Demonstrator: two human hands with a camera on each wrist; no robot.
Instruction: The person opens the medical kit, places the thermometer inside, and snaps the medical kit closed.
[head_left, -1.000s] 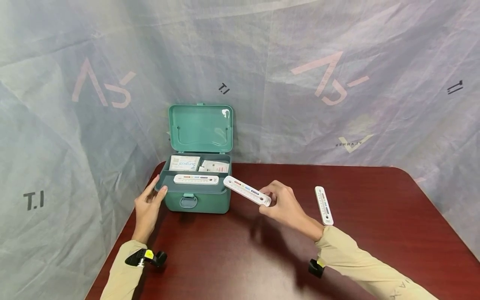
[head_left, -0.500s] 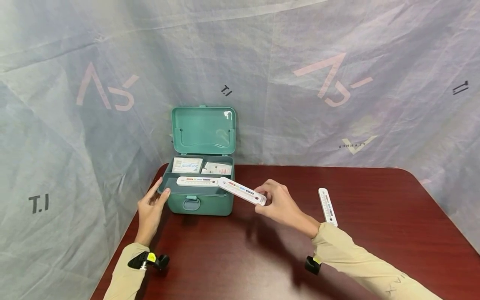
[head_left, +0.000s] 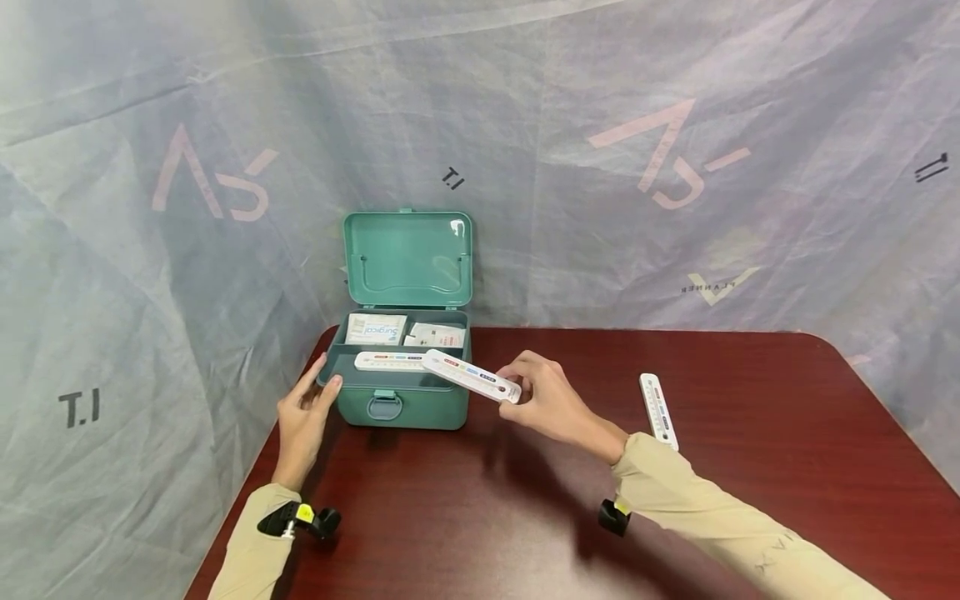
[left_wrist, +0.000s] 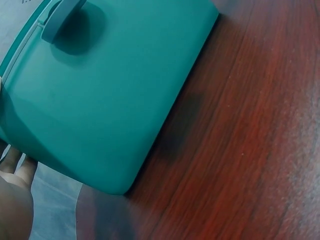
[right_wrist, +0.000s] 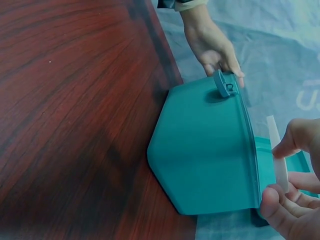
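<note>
Left hand (head_left: 302,427): spread against the box (head_left: 426,410).
Right hand (head_left: 553,404): we pinch a thermometer (head_left: 471,376).
Thermometer: farther left, so partly over the box.

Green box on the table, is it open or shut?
Open: the green box has its lid raised at the back, and white packets show inside.

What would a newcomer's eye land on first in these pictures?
Probably the green box at the table's far left, its lid standing open. Next, the white thermometer held slanting by the right hand at the box's right end, while the left hand touches its left front corner. Then perhaps another thermometer, lying alone on the table at right.
</note>
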